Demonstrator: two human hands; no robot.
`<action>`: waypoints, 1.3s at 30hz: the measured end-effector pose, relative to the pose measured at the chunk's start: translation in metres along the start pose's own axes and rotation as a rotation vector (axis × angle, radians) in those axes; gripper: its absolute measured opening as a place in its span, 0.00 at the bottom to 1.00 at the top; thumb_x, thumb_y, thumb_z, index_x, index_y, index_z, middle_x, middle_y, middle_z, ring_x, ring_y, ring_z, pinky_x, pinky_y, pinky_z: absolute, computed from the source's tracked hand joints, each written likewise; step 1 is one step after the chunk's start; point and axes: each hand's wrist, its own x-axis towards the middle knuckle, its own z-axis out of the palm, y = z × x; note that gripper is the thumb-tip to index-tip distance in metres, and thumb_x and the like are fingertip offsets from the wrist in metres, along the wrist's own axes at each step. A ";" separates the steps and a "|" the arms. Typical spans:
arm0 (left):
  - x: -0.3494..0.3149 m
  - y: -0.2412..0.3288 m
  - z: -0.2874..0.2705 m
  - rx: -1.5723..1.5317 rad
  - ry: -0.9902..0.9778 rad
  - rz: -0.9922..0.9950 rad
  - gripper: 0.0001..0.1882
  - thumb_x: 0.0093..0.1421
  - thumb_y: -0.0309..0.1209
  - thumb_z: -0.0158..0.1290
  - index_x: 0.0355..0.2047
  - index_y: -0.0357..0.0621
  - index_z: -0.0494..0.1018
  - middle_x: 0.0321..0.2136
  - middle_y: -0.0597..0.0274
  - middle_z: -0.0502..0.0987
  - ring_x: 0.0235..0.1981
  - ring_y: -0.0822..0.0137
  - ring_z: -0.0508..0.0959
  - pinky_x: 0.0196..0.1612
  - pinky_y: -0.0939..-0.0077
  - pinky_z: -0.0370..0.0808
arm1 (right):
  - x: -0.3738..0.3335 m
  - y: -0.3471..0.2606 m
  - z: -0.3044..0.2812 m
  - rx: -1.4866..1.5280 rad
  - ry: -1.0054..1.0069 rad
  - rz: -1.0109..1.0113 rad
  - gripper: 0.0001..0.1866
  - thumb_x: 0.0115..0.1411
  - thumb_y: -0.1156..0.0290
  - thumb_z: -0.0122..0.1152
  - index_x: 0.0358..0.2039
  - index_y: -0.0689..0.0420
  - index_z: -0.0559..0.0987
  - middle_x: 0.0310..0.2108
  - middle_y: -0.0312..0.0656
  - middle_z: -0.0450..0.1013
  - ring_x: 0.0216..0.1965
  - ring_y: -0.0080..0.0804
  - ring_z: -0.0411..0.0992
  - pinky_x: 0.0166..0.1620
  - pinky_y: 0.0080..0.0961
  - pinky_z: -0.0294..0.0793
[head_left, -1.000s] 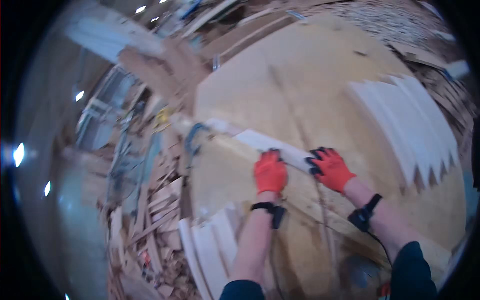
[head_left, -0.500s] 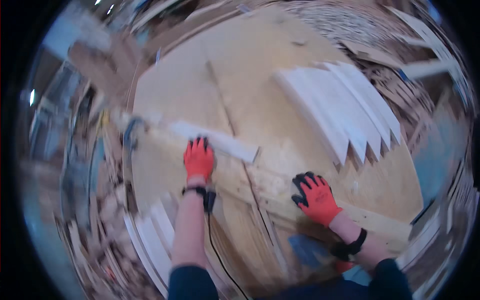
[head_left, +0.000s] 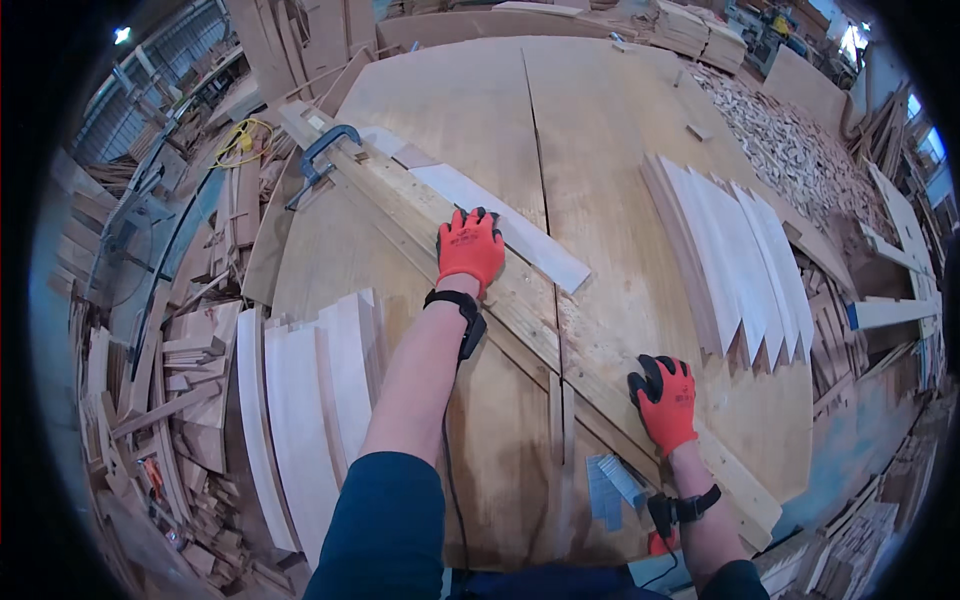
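Note:
My left hand (head_left: pixel 472 248), in a red glove with black fingertips, rests on a long timber beam (head_left: pixel 530 325). Its outstretched fingertips touch the near edge of a pale, narrow board (head_left: pixel 515 230), which lies against the beam's far side. Further right, my right hand (head_left: pixel 665 402), gloved alike, lies over the beam's far edge with thumb and fingers apart and holds nothing. A blue C-clamp (head_left: pixel 322 150) sits across the beam's left end. Another wooden piece lies beyond the pale board, close to the clamp.
Pale pieces with pointed ends (head_left: pixel 735 265) stand grouped at the right of the wooden tabletop (head_left: pixel 610 130). Curved pale boards (head_left: pixel 300 400) are at the left. Blue-grey sheets (head_left: pixel 607 490) lie near the front. Offcuts (head_left: pixel 180 400) and a heap of scraps (head_left: pixel 800 165) surround the table.
The view has turned and sharpened, and the beam now runs more steeply across it. My right hand's fingers are closer together. Both hands remain at the beam.

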 end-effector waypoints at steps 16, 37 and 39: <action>-0.002 -0.013 0.035 -0.044 0.119 0.070 0.25 0.68 0.44 0.42 0.61 0.48 0.70 0.66 0.51 0.66 0.70 0.48 0.59 0.71 0.48 0.50 | -0.013 0.027 0.053 0.019 0.105 0.132 0.21 0.54 0.66 0.66 0.49 0.54 0.79 0.49 0.49 0.74 0.57 0.53 0.67 0.67 0.43 0.59; 0.000 -0.012 0.036 -0.013 0.161 0.062 0.23 0.67 0.44 0.47 0.58 0.48 0.72 0.63 0.54 0.68 0.67 0.50 0.62 0.68 0.47 0.54 | -0.011 0.039 0.061 0.067 0.177 0.044 0.17 0.55 0.71 0.63 0.47 0.55 0.81 0.46 0.49 0.75 0.52 0.51 0.69 0.59 0.42 0.67; -0.002 -0.015 0.037 -0.015 0.150 0.058 0.23 0.66 0.44 0.47 0.58 0.48 0.71 0.63 0.54 0.68 0.67 0.50 0.62 0.68 0.47 0.54 | -0.010 0.032 0.057 0.085 0.137 0.082 0.18 0.54 0.71 0.64 0.47 0.55 0.80 0.47 0.50 0.74 0.53 0.52 0.69 0.59 0.43 0.67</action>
